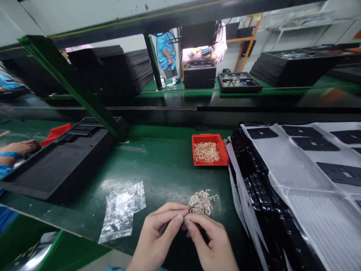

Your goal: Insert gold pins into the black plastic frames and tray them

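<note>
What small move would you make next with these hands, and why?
I'd probably part the left hand and right hand slightly, low over the green table. Their fingertips meet right by the pile of small pale pieces, and whatever they may pinch is too small to make out. A gentle parting would likely reveal it without scattering the pile.

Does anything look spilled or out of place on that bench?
Perhaps: a loose heap of thin tan and dark pieces lies on the green tabletop beyond the right hand, while similar tan pieces sit in a red plastic bin. It looks spilled, though it may be deliberate.
</note>
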Demonstrator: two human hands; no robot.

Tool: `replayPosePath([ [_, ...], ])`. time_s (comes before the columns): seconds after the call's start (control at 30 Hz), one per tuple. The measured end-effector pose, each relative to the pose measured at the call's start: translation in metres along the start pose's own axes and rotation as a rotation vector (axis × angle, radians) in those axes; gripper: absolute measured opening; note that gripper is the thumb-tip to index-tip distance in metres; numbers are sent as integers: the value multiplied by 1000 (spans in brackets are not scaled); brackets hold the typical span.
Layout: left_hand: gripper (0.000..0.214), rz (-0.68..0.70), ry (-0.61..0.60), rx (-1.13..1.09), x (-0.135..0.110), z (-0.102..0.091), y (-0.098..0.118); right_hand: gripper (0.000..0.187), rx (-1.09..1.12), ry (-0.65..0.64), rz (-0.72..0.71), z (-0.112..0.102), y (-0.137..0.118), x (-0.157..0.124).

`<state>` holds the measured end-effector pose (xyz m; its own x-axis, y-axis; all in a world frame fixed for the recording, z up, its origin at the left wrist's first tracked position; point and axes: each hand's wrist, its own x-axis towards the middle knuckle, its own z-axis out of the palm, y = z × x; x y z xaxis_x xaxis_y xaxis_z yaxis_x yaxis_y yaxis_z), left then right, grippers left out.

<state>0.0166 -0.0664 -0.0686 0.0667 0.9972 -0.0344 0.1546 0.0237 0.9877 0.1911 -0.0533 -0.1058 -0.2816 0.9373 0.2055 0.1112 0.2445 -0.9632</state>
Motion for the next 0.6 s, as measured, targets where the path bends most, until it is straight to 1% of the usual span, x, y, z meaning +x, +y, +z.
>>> replayPosePath([
  [0.13,23,3,24,-31,-1,-2,-3,24,50,-17,90,1,-5,3],
  [0.23,19,19,61,-51,-1,-2,-7,22,62,21,125,9,-8,3],
  [0.33,16,34,117,-76,0,2,-11,18,37,67,96,17,-5,5],
  [0.43,20,37,173,-98,3,6,-15,18,-20,87,19,24,1,9],
  [0.47,22,50,207,-113,5,5,-16,18,-34,92,-6,26,2,9],
  [0.53,25,101,326,-166,11,-3,-17,16,-42,91,-51,32,1,10],
  [0.6,26,181,487,-247,18,-21,-15,16,-58,108,-111,39,-6,10],
])
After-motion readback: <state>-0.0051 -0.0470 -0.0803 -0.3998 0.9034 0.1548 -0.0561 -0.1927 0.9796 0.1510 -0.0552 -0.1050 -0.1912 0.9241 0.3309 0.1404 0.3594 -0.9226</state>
